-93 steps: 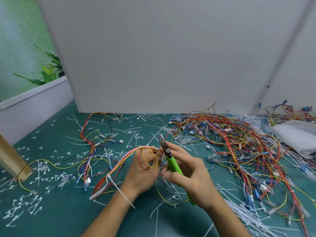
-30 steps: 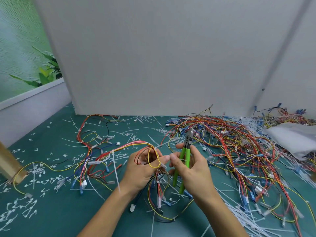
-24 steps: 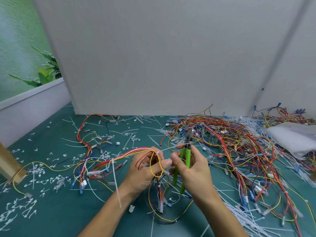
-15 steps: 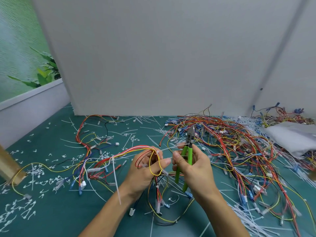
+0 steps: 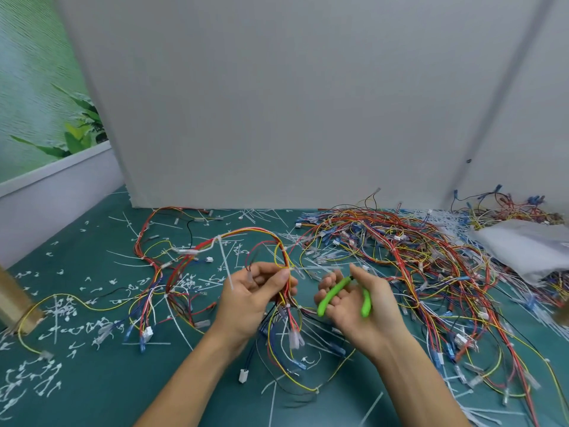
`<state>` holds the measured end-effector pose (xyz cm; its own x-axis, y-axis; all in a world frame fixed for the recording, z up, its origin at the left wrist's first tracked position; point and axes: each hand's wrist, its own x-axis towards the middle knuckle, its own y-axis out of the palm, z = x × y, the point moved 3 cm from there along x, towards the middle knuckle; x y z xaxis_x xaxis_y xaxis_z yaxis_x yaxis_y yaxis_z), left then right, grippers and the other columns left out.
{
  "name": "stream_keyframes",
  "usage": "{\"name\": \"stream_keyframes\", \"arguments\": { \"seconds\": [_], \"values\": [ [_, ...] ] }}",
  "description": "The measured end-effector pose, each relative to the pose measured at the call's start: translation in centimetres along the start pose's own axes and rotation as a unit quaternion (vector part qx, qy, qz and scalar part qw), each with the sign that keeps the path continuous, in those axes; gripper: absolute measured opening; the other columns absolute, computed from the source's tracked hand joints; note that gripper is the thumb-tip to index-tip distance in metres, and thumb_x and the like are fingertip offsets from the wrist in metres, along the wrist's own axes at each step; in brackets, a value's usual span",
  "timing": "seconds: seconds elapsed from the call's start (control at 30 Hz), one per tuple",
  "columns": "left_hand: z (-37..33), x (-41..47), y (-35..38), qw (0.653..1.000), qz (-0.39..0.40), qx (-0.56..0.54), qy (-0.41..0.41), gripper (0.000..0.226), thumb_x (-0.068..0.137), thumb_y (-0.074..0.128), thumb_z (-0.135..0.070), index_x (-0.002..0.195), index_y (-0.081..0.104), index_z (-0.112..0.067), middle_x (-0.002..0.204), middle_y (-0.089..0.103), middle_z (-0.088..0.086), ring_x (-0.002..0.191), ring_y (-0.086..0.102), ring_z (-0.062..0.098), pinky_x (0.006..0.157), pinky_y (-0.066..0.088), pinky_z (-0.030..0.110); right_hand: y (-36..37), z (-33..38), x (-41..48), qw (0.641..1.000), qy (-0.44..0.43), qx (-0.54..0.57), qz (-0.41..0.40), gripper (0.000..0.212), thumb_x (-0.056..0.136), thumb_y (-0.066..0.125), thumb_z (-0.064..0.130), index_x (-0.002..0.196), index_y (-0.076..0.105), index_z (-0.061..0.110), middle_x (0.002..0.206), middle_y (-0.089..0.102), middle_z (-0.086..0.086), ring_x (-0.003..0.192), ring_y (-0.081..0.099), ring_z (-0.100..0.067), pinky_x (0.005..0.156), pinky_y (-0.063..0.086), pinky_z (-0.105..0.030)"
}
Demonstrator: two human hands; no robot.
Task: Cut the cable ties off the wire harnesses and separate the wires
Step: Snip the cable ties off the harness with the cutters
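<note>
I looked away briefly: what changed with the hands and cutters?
The right hand drew the green cutters rightward, away from the harness, handles now spread. The left hand still grips the harness; its long white cable tie remains on.

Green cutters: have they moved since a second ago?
Yes. The green cutters have pulled back toward the person, away from the base of the white board, and their handles now splay open in the right hand.

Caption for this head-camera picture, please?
Left hand grips a wire harness; right hand holds green-handled cutters above a littered table.
</note>
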<state>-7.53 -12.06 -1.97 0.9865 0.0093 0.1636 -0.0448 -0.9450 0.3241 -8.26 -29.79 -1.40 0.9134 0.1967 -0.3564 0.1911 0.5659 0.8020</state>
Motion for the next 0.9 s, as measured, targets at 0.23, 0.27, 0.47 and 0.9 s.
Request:
{"name": "stream_keyframes", "arguments": {
  "seconds": [0.23, 0.27, 0.47, 0.9],
  "values": [
    [-0.2, 0.5, -0.7, 0.994, -0.079, -0.070, -0.027, 0.028, 0.074, 0.074, -0.018, 0.094, 0.068, 0.000, 0.081, 0.073, 0.016, 0.067, 0.071, 0.021, 0.057, 0.057, 0.026, 0.8, -0.8, -1.3, 0.967, 0.115, -0.191, 0.120, 0.057, 0.069, 0.078, 0.042, 0.107, 0.046, 0.015, 0.081, 0.048, -0.005, 0.067, 0.053, -0.022, 0.055, 0.050, -0.035],
    [-0.3, 0.6, -0.9, 0.992, -0.095, -0.076, -0.025, 0.028, 0.074, 0.074, -0.019, 0.094, 0.068, -0.001, 0.080, 0.074, 0.015, 0.067, 0.071, 0.020, 0.058, 0.058, 0.026, 0.9, -1.1, -1.5, 0.952, 0.105, -0.259, 0.125, 0.057, 0.064, 0.078, 0.041, 0.106, 0.049, 0.016, 0.081, 0.051, -0.005, 0.065, 0.053, -0.020, 0.051, 0.046, -0.030],
    [-0.6, 1.0, -2.0, 0.982, -0.168, -0.082, -0.028, 0.007, 0.087, 0.070, -0.008, 0.090, 0.065, -0.004, 0.075, 0.072, 0.012, 0.061, 0.070, 0.016, 0.051, 0.055, 0.025, 1.5, -1.8, -1.9, 0.691, -0.191, -0.689, 0.102, 0.052, 0.072, 0.064, 0.044, 0.123, 0.055, 0.043, 0.092, 0.062, -0.012, 0.072, 0.052, -0.012, 0.074, 0.052, -0.043],
    [-0.3, 0.7, -1.7, 0.982, -0.185, -0.021, -0.010, 0.006, 0.089, 0.071, -0.009, 0.088, 0.066, -0.005, 0.073, 0.074, 0.009, 0.065, 0.071, 0.015, 0.057, 0.056, 0.022, 1.4, -2.0, -2.4, 0.639, -0.233, -0.720, 0.138, 0.073, 0.074, 0.064, 0.034, 0.146, 0.049, 0.036, 0.096, 0.065, 0.007, 0.078, 0.057, -0.015, 0.076, 0.049, -0.022]
  ]
}}
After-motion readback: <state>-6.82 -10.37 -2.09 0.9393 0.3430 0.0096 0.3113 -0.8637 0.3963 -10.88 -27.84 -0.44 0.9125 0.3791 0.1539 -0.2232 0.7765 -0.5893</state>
